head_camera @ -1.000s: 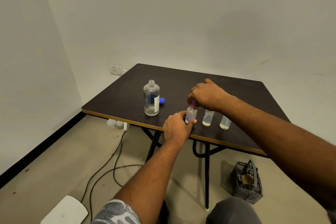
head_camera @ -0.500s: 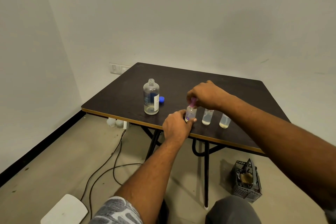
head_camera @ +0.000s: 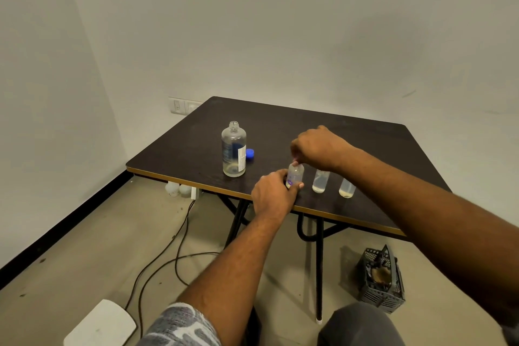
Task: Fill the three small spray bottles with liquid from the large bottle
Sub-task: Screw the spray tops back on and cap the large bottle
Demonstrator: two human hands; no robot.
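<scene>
Three small clear bottles stand in a row near the front edge of the dark table point(head_camera: 365, 137). My left hand point(head_camera: 273, 195) grips the leftmost small bottle point(head_camera: 295, 175) around its lower body. My right hand point(head_camera: 317, 149) is above it, fingers curled at its top, where a bit of a pale spray top shows. The middle small bottle point(head_camera: 320, 181) and the right small bottle point(head_camera: 346, 188) each hold a little liquid at the bottom and stand open. The large clear bottle point(head_camera: 233, 149) stands uncapped to the left, nearly empty, with its blue cap point(head_camera: 249, 153) beside it.
Black cables point(head_camera: 168, 255) trail over the floor under the table's left side. A dark plastic basket point(head_camera: 382, 278) sits on the floor at the right. A white flat object point(head_camera: 101, 326) lies at the bottom left. My right forearm crosses above the table's front right.
My right hand has shifted slightly on top of the leftmost small bottle, and the pink part seen earlier is now mostly hidden by the fingers. The left hand keeps its hold.
</scene>
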